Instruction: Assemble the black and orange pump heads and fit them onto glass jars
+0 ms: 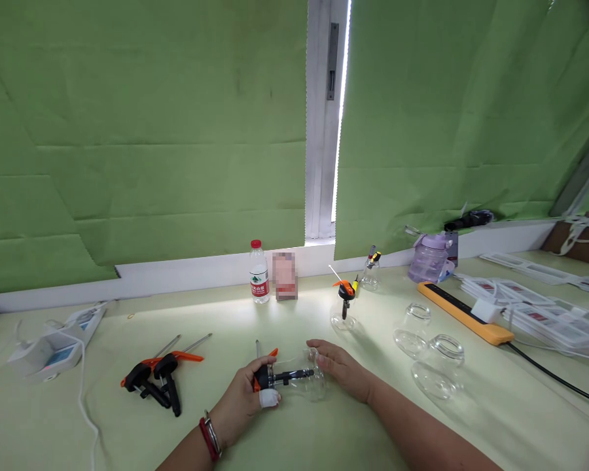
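Note:
My left hand [248, 392], with a white wrap on one digit, grips a black and orange pump top [262, 379] at its cap. The pump's dark stem runs lengthwise inside a clear jar [302, 360] that lies sideways just above the table. Around the jar's right end curls my right hand [341, 366]. Whether the cap is fastened to the jar cannot be made out. To the left lie two more pump tops [152, 379] with orange levers and thin metal rods. Two clear jars [439, 369] stand upside down at the right.
Behind my hands a jar with a pump top [345, 304] stands upright. Along the back are a water bottle [260, 275], a small jar holding tools [372, 275] and a purple jug [428, 258]. An orange power strip [464, 313] lies right; a white power strip [63, 350] lies left.

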`<state>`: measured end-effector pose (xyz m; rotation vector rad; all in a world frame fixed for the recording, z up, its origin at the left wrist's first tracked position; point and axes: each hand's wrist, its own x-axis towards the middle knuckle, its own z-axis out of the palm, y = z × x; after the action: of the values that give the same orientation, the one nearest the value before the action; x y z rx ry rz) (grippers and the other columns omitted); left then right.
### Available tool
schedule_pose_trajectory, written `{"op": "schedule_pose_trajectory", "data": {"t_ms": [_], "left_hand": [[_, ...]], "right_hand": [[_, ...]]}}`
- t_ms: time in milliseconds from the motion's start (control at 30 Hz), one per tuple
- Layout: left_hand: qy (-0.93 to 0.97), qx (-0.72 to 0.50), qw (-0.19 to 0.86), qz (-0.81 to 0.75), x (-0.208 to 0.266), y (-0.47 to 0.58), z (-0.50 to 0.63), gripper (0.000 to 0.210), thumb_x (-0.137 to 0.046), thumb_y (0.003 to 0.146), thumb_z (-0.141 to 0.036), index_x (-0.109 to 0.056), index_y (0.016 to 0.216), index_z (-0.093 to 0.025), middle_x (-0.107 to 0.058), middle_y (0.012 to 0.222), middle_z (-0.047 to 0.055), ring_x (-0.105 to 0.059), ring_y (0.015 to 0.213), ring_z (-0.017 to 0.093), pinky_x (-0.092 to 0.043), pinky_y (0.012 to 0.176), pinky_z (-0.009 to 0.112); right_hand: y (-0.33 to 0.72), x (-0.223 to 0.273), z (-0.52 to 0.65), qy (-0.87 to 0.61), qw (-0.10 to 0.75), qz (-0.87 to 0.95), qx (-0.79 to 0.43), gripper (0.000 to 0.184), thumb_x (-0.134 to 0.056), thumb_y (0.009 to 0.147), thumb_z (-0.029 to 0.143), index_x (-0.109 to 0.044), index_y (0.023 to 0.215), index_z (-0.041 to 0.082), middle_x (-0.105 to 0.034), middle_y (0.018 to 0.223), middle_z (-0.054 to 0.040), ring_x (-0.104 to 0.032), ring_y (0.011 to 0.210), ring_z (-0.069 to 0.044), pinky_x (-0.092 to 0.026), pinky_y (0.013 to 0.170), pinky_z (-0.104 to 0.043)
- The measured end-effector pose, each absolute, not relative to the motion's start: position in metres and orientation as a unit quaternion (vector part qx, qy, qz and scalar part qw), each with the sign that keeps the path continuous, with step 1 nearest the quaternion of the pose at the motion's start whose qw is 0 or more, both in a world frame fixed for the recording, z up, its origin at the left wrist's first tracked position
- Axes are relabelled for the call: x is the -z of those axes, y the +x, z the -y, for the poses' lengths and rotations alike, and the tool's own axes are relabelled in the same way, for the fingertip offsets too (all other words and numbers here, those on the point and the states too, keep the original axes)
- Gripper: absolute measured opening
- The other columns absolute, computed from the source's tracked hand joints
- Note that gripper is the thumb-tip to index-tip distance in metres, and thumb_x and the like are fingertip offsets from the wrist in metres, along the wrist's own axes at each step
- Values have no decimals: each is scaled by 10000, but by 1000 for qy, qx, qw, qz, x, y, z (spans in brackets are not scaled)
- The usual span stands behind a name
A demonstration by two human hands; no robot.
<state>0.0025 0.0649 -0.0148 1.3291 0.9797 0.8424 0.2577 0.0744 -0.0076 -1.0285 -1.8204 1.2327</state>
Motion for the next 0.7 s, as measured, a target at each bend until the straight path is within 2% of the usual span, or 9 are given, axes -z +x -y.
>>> {"op": "schedule_pose_trajectory", "data": {"t_ms": [100,300,367,433,500,567,633,700], "left_hand": [[575,-363,598,-424,15,2,-65,658,-816,539,-285,-590,1150,-192,-614,1082,59,-552,955,234,-448,805,297],[564,-366,603,-429,15,4,-64,647,-807,541,-260,-578,1141,-186,-600,1060,55,-545,932,218,-446,789,291],[566,-366,602,-429,15,3,-64,635,-802,550,-262,-576,1139,-185,-596,1054,54,-543,914,209,-445,776,284],[574,-362,595,-430,16,3,-65,621,-800,555,-267,-580,1131,-186,-595,1050,55,-540,893,202,-443,757,276],[581,-360,588,-432,16,3,-66,605,-800,555,-272,-587,1114,-187,-593,1051,55,-536,881,199,-443,745,271],[579,-365,587,-433,15,3,-65,592,-797,560,-274,-584,1107,-189,-589,1051,52,-534,893,200,-443,753,272],[568,-377,588,-435,12,4,-64,606,-790,574,-273,-561,1130,-193,-583,1054,53,-533,925,204,-443,780,277],[556,-386,596,-432,9,4,-62,678,-781,594,-264,-493,1205,-207,-584,1062,58,-536,944,204,-443,804,286]], "right_hand": [[258,8,-75,-398,346,715,-459,503,-431,846,586,-692,939,166,-494,1288,-105,-399,1236,-256,-297,1037,-405],[257,5,-74,-394,342,722,-454,514,-414,849,594,-690,952,173,-500,1282,-102,-382,1253,-274,-272,1055,-408],[259,8,-74,-397,344,722,-450,503,-410,856,585,-668,1019,185,-487,1303,-102,-381,1255,-275,-259,1064,-422],[262,14,-75,-400,349,716,-454,519,-427,854,576,-564,1200,214,-468,1328,-108,-378,1263,-263,-257,1064,-443],[265,20,-75,-378,353,716,-468,647,-498,822,569,-368,1363,239,-430,1362,-122,-361,1281,-256,-260,1061,-457],[267,25,-76,-337,353,731,-477,827,-627,742,539,-250,1413,236,-387,1393,-140,-338,1301,-265,-254,1066,-459],[267,27,-76,-322,353,740,-474,916,-731,658,476,-262,1403,224,-379,1395,-149,-346,1295,-277,-259,1069,-450],[266,28,-76,-337,354,733,-473,898,-774,620,417,-319,1370,226,-401,1376,-143,-382,1268,-277,-288,1059,-437]]}}
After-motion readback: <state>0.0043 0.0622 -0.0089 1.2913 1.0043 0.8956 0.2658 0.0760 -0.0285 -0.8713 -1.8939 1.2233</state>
